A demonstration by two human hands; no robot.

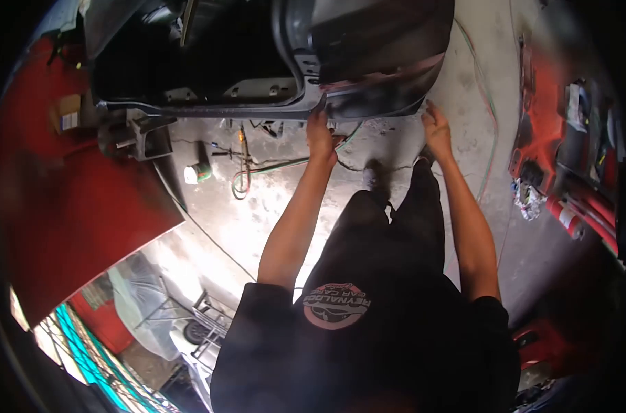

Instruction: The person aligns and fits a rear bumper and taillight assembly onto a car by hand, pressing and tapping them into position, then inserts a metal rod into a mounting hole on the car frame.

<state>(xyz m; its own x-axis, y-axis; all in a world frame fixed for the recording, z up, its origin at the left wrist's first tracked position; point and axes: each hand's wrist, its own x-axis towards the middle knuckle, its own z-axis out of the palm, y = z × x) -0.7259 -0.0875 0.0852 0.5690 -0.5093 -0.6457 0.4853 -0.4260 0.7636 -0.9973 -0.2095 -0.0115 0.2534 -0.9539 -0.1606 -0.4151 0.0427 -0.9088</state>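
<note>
A dark car body shell with a door opening spans the top of the head view, and its lower side panel (375, 96) lies in front of me. My left hand (320, 139) is at the panel's bottom edge beside the door sill (223, 109). Its fingers reach up over the edge, with the thumb below, closed on it. Near the panel's lower right corner is my right hand (437, 131), fingers bent and apart, tips close to the edge. Whether they touch it, I cannot tell.
A torch-like tool (243, 141) with a red and green hose (271, 167) lies on the concrete floor, near a green-and-white can (197, 173). A large red panel (99, 220) stands left. Another hose (488, 103) and red equipment (543, 131) are at right.
</note>
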